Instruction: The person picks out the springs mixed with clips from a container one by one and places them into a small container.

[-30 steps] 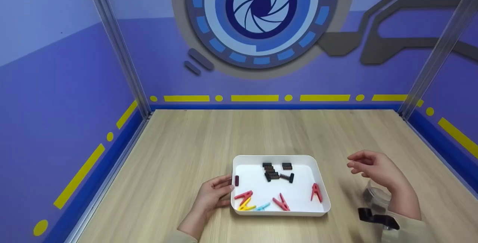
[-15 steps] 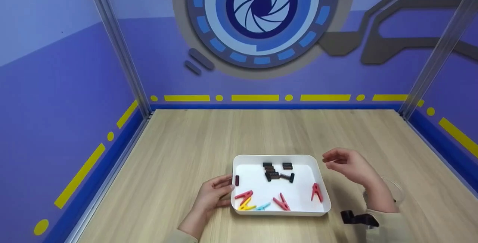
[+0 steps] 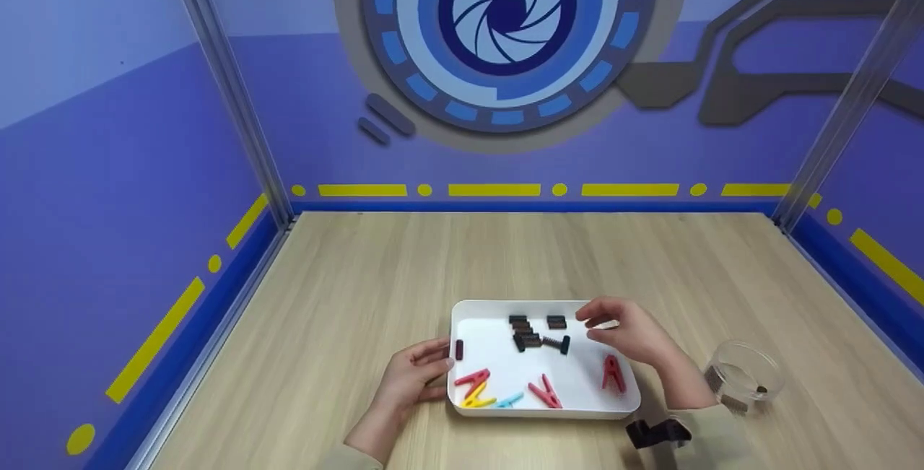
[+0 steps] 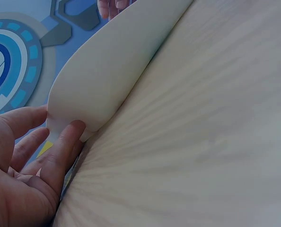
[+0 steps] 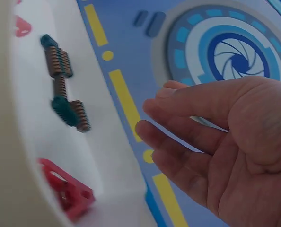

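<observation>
A white tray (image 3: pixel 505 412) holds small dark ribbed pieces (image 3: pixel 525 333) with brown rows along their sides, plus a dark red piece (image 3: pixel 459 349) by the left wall. Red clothespins (image 3: pixel 545 392), a yellow clothespin (image 3: pixel 476 398) and a light blue clothespin (image 3: pixel 509 401) lie along its near side. My left hand (image 3: pixel 416 377) rests its fingertips on the tray's outer left wall. Over the back right part of the tray is my right hand (image 3: pixel 628 329), fingers loosely bent, thumb apart, with nothing between them in the right wrist view.
A clear round container (image 3: pixel 743 372), with dark ribbed pieces seen in or through it, stands right of the tray. The wooden table (image 3: pixel 361 268) has patterned blue-purple walls (image 3: pixel 303 109) at its back and sides. A black strap (image 3: pixel 658 432) sits at the right sleeve.
My right hand has moved left from near the clear container to over the tray's right side, uncovering the container. The left hand and tray have stayed in place.
</observation>
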A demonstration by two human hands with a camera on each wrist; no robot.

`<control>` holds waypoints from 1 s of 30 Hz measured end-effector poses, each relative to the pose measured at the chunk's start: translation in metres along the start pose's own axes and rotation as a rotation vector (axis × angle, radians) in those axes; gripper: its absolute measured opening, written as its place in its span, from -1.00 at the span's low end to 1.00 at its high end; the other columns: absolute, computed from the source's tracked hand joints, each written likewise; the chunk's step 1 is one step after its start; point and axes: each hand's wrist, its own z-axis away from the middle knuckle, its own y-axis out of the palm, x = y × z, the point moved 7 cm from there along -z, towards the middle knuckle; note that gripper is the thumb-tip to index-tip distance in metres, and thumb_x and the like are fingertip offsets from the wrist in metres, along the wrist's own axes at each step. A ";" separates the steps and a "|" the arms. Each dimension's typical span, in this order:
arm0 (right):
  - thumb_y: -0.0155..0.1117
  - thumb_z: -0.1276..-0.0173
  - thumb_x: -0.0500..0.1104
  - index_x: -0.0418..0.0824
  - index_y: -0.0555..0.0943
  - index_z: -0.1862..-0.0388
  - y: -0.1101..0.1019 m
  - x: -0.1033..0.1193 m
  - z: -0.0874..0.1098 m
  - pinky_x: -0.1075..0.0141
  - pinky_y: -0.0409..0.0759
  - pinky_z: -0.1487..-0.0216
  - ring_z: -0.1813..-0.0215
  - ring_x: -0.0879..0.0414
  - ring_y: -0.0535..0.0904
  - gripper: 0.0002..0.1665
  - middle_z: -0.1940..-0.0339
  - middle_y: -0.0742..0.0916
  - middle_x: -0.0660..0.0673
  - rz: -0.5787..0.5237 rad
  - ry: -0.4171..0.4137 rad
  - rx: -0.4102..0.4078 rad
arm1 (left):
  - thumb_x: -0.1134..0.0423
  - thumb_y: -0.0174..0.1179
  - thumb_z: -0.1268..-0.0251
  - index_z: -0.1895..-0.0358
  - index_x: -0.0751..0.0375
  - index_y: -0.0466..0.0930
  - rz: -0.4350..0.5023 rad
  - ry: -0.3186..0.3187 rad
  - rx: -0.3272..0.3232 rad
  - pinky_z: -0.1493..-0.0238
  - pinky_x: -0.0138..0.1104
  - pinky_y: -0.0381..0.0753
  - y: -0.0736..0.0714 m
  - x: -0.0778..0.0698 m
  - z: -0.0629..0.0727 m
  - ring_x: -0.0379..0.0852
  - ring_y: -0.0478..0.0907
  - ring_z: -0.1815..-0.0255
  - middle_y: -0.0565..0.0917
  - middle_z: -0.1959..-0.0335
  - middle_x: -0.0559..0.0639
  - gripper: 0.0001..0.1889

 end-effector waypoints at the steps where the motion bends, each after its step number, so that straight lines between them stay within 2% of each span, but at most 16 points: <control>1: 0.34 -0.34 -0.41 -0.30 0.70 0.01 0.004 0.000 -0.001 0.20 0.74 -0.06 -0.08 -0.17 0.71 -0.75 0.00 0.78 -0.32 0.003 0.003 0.005 | 0.31 0.38 -0.33 -0.39 0.29 0.51 -0.006 -0.004 -0.004 0.21 -0.19 0.84 0.000 0.000 0.000 -0.02 0.74 -0.06 0.63 -0.30 0.30 -0.44; 6: 0.34 -0.29 -0.46 -0.29 0.72 0.04 0.024 -0.001 -0.006 -0.15 0.69 -0.16 -0.09 -0.17 0.70 -0.72 0.04 0.79 -0.24 0.023 -0.023 0.025 | 0.30 0.39 -0.33 -0.39 0.27 0.51 -0.020 -0.009 -0.009 0.21 -0.20 0.84 0.000 0.001 -0.001 -0.03 0.74 -0.05 0.62 -0.31 0.31 -0.43; 9: 0.33 -0.27 -0.48 -0.28 0.74 0.06 0.032 -0.002 -0.007 -0.21 0.65 -0.19 -0.10 -0.18 0.69 -0.71 0.06 0.80 -0.21 0.039 -0.031 0.032 | 0.31 0.38 -0.33 -0.39 0.27 0.51 -0.011 -0.008 -0.011 0.24 -0.22 0.84 0.000 0.001 -0.001 -0.04 0.76 -0.02 0.63 -0.30 0.30 -0.43; 11: 0.31 -0.26 -0.49 -0.26 0.74 0.06 0.036 -0.004 -0.008 -0.13 0.68 -0.15 -0.09 -0.14 0.68 -0.69 0.05 0.80 -0.21 0.059 -0.017 0.029 | 0.32 0.38 -0.32 -0.39 0.27 0.52 -0.005 -0.009 -0.014 0.26 -0.23 0.84 0.000 0.000 0.000 -0.05 0.76 0.01 0.64 -0.28 0.29 -0.43; 12: 0.29 -0.26 -0.49 -0.24 0.74 0.06 0.038 -0.006 -0.008 -0.05 0.72 -0.07 -0.06 -0.10 0.68 -0.68 0.04 0.79 -0.22 0.066 -0.005 0.025 | 0.32 0.38 -0.33 -0.39 0.27 0.52 -0.002 -0.010 -0.016 0.27 -0.24 0.83 0.000 0.001 0.000 -0.06 0.76 0.02 0.65 -0.28 0.28 -0.44; 14: 0.24 -0.26 -0.49 -0.21 0.74 0.06 0.041 -0.009 -0.007 0.10 0.74 0.27 0.21 -0.02 0.69 -0.65 -0.01 0.77 -0.23 0.072 0.045 0.013 | 0.32 0.38 -0.33 -0.39 0.27 0.52 0.001 -0.012 -0.018 0.28 -0.24 0.83 0.000 0.001 0.000 -0.07 0.76 0.03 0.65 -0.27 0.27 -0.44; 17: 0.16 -0.29 -0.48 -0.12 0.73 0.07 0.045 -0.014 -0.006 0.31 0.48 0.73 0.64 0.13 0.50 -0.61 -0.09 0.73 -0.23 0.070 0.139 -0.001 | 0.32 0.38 -0.32 -0.38 0.26 0.53 -0.002 -0.011 -0.020 0.27 -0.23 0.83 0.000 0.001 0.000 -0.07 0.76 0.03 0.66 -0.27 0.27 -0.44; 19: 0.13 -0.31 -0.48 -0.08 0.72 0.08 0.047 -0.017 -0.005 0.34 0.33 0.87 0.80 0.17 0.32 -0.60 -0.09 0.72 -0.21 0.065 0.186 -0.010 | 0.32 0.38 -0.32 -0.39 0.26 0.53 -0.001 -0.008 -0.019 0.25 -0.22 0.84 0.000 0.001 0.000 -0.05 0.76 0.01 0.65 -0.28 0.27 -0.44; 20: 0.14 -0.31 -0.48 -0.07 0.72 0.09 0.048 -0.018 -0.005 0.35 0.30 0.88 0.81 0.17 0.31 -0.60 -0.08 0.72 -0.20 0.070 0.191 -0.015 | 0.32 0.38 -0.32 -0.39 0.26 0.52 0.000 -0.007 -0.016 0.24 -0.21 0.84 0.000 0.001 0.000 -0.05 0.76 0.00 0.64 -0.28 0.28 -0.44; 23: 0.15 -0.24 -0.53 -0.13 0.72 0.14 0.050 -0.016 -0.006 0.36 0.37 0.79 0.57 0.11 0.51 -0.60 0.04 0.75 -0.17 0.101 0.144 -0.020 | 0.33 0.37 -0.33 -0.40 0.29 0.50 0.010 0.004 -0.002 0.22 -0.20 0.84 0.000 0.001 0.000 -0.03 0.75 -0.04 0.62 -0.30 0.30 -0.43; 27: 0.16 -0.09 -0.59 -0.24 0.70 0.19 0.052 -0.014 -0.009 0.37 0.51 0.51 0.17 0.01 0.62 -0.59 0.20 0.77 -0.15 0.138 0.071 -0.015 | 0.33 0.35 -0.35 -0.40 0.34 0.48 0.020 0.017 0.016 0.23 -0.22 0.84 0.000 0.001 -0.001 -0.03 0.74 -0.06 0.60 -0.32 0.32 -0.43; 30: 0.20 -0.07 -0.59 -0.28 0.68 0.19 0.052 -0.014 -0.009 0.35 0.55 0.46 0.19 0.00 0.63 -0.62 0.26 0.75 -0.14 0.148 0.059 -0.008 | 0.33 0.35 -0.35 -0.41 0.34 0.47 0.022 0.017 0.018 0.22 -0.20 0.84 0.000 0.002 -0.001 -0.01 0.74 -0.09 0.59 -0.34 0.33 -0.43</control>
